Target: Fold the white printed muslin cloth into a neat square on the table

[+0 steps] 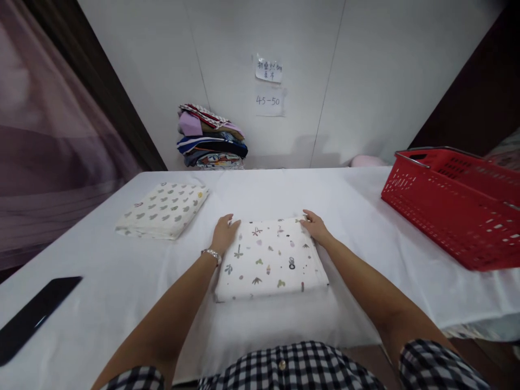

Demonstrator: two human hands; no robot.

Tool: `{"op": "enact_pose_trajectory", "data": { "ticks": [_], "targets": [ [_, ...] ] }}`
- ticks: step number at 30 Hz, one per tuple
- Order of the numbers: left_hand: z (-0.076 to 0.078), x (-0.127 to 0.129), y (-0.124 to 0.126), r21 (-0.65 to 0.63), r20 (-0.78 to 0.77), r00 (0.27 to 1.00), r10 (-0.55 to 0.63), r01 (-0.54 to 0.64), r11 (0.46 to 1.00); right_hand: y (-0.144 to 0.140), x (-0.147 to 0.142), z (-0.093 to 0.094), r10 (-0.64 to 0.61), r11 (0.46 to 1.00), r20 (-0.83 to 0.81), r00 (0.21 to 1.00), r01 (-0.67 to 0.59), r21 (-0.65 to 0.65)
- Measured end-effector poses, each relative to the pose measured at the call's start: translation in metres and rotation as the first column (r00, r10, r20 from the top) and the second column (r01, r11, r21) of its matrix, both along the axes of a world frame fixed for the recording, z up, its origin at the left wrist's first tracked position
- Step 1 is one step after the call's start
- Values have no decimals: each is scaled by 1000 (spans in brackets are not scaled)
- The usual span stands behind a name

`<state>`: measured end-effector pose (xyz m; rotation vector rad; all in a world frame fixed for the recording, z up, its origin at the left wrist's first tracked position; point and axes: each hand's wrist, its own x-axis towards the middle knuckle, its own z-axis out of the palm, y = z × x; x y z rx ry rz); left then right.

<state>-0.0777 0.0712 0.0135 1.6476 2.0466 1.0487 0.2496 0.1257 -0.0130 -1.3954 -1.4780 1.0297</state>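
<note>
A folded white cloth printed with small leaves and animals lies flat in front of me on the white table. My left hand, with a bracelet at the wrist, rests on the cloth's far left corner. Touching the far right corner is my right hand, fingers curled over the edge. Whether either hand pinches the fabric or only presses it is hard to see. A second folded cloth with green and yellow heart prints sits farther left, apart from both hands.
A red plastic basket stands at the right edge of the table. A stack of folded colourful fabrics rests against the back wall under two paper notes. A black flat object lies at the near left.
</note>
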Motion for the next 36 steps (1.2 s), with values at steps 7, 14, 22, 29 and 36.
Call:
{"op": "enact_pose_trajectory", "data": {
  "ticks": [7, 14, 22, 29, 36],
  "targets": [
    [-2, 1, 3, 98, -109, 992, -66, 76, 992, 3, -2, -8, -49, 998, 26, 998, 48, 32],
    [-10, 2, 6, 48, -139, 990, -31, 38, 998, -5, -4, 5, -88, 996, 190, 978, 85, 23],
    [-11, 2, 6, 15, -155, 987, -29, 32, 999, -13, -3, 12, -176, 970, 301, 937, 114, 213],
    [-7, 3, 8, -57, -174, 984, -26, 16, 998, -7, -7, 14, -141, 982, 365, 920, 84, 167],
    [-1, 2, 9, -167, -173, 984, -34, 4, 986, 0, -7, 12, -150, 987, 380, 913, 115, 114]
  ]
}}
